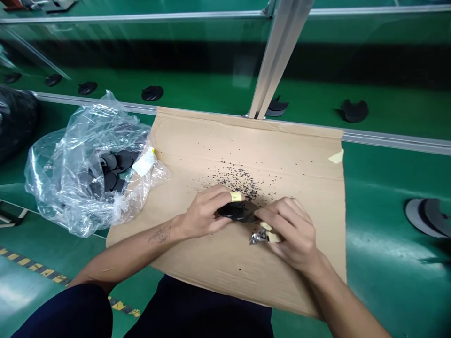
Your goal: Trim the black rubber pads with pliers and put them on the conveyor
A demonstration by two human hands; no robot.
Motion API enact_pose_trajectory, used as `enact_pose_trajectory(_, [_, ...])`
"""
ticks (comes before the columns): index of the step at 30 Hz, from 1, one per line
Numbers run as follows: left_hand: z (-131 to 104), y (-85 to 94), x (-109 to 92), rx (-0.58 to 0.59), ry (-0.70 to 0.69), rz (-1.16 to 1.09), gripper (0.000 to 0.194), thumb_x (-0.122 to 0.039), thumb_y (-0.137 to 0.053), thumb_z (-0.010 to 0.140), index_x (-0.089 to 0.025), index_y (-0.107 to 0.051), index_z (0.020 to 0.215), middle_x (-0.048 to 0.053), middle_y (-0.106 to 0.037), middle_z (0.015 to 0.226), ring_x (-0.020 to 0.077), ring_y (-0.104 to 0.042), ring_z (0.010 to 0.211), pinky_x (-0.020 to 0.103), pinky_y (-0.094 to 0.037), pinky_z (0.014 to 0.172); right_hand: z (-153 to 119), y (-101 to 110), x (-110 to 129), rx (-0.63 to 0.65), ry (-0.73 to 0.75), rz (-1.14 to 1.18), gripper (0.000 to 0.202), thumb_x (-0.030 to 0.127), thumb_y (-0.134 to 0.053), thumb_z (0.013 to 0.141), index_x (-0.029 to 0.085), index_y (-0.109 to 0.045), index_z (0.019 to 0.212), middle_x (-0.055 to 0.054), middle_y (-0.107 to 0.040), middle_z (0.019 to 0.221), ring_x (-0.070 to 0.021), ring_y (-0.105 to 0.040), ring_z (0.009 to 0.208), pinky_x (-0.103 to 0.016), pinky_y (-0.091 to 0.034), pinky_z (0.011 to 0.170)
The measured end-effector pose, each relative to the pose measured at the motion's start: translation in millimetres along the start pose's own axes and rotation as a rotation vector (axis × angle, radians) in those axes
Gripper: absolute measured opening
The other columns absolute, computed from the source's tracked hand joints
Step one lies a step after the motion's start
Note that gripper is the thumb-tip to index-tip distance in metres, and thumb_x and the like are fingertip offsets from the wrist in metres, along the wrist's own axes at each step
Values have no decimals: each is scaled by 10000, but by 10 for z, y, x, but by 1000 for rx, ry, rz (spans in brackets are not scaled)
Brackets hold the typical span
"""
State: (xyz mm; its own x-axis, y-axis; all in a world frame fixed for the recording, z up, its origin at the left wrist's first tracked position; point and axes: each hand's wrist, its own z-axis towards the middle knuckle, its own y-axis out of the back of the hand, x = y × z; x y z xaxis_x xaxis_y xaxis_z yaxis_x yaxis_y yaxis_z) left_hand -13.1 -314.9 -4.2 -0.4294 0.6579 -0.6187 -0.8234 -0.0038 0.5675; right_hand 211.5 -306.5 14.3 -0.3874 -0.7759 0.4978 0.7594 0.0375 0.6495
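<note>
Over the cardboard sheet [211,136], my left hand [207,211] is closed around the left side of a dark, rounded, thin part [239,212]. Yellow tape wraps one of its fingers. My right hand [292,230] is closed too, with its fingertips at the part's right edge. A small shiny metal tool [260,236] sticks out from the right hand's taped fingers, pointing left; its exact kind is hard to make out. Many tiny black scraps [243,180] lie scattered on the cardboard, thickest just beyond my hands.
Left of the cardboard sits a clear plastic bag [88,164] with several black rounded parts. Similar parts [355,110] lie along the green surface behind the metal rail [398,141], and another [428,217] lies at the right. A metal post [282,56] rises at the cardboard's far edge.
</note>
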Motion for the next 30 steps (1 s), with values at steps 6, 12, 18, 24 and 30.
enact_pose_trajectory(6, [-15, -11, 13, -26, 5, -86, 239, -83, -567, 897, -144, -677, 1100, 74, -737, 925, 162, -688, 867, 305, -592, 759, 46, 77, -2, -45, -131, 192, 250, 63, -628, 855, 235, -622, 1037, -25, -646, 817, -166, -601, 711, -329, -456, 630])
enact_pose_trajectory(12, [-15, -8, 14, -19, 17, -149, 302, -87, -592, 896, -173, -685, 1170, 62, -747, 895, 163, -688, 844, 317, -600, 745, 13, 73, -170, 84, -155, -242, 168, 106, -566, 887, 203, -655, 991, -48, -635, 779, -186, -528, 704, -334, -393, 631])
enact_pose_trajectory(18, [-28, -20, 1, 6, -19, -183, 278, -123, -636, 904, -168, -691, 1173, 82, -757, 922, 173, -695, 874, 323, -610, 789, -16, 17, -157, 152, -100, -295, 187, 87, -539, 891, 190, -651, 1002, -53, -670, 823, -183, -513, 725, -327, -368, 646])
enact_pose_trajectory(24, [-42, -24, 5, 5, -30, -190, 225, -148, -630, 927, -167, -694, 1142, 72, -756, 887, 167, -705, 850, 313, -622, 779, -2, 25, -143, 151, -65, -359, 129, 118, -573, 908, 195, -657, 970, -35, -678, 806, -159, -499, 691, -324, -345, 632])
enact_pose_trajectory(30, [-45, -36, -18, -14, -50, -192, 194, -152, -652, 924, -145, -691, 1115, 65, -750, 850, 153, -704, 810, 283, -625, 735, 11, 57, -82, 124, -7, -543, 137, 108, -589, 908, 204, -664, 970, -28, -619, 701, -175, -450, 675, -341, -299, 614])
